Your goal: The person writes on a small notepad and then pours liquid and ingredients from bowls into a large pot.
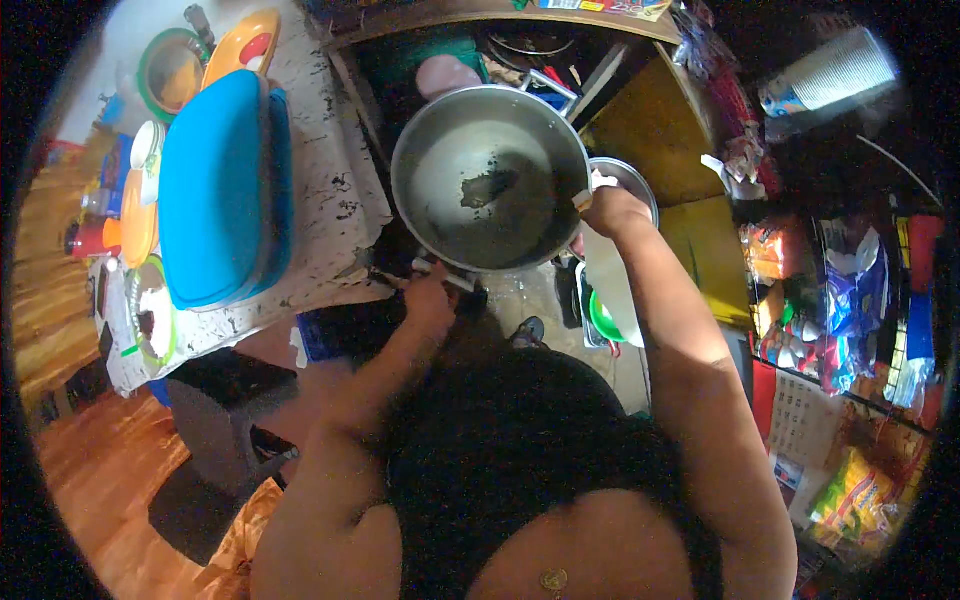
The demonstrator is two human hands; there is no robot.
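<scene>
A large metal pot [450, 169] stands in front of me, its inside facing up with a dark patch and specks at the bottom. One looped metal handle [562, 94] projects from its far right rim. My left hand [431, 300] is closed around a pale bar [459, 282] at the near left rim, which looks like the opposite handle. By the right rim, my right hand [619, 210] is closed on a small whitish piece [582, 199], not clear enough to name. Behind that hand shows a smaller metal pot [641, 180], partly hidden.
A blue lidded container [214, 195] sits on the worn white tabletop [330, 180] at left, beside orange plates [139, 217]. Below my right forearm are a pale panel [611, 277] and a green bowl [601, 315]. Stacked cups [832, 75] and hanging packets [855, 292] line the right.
</scene>
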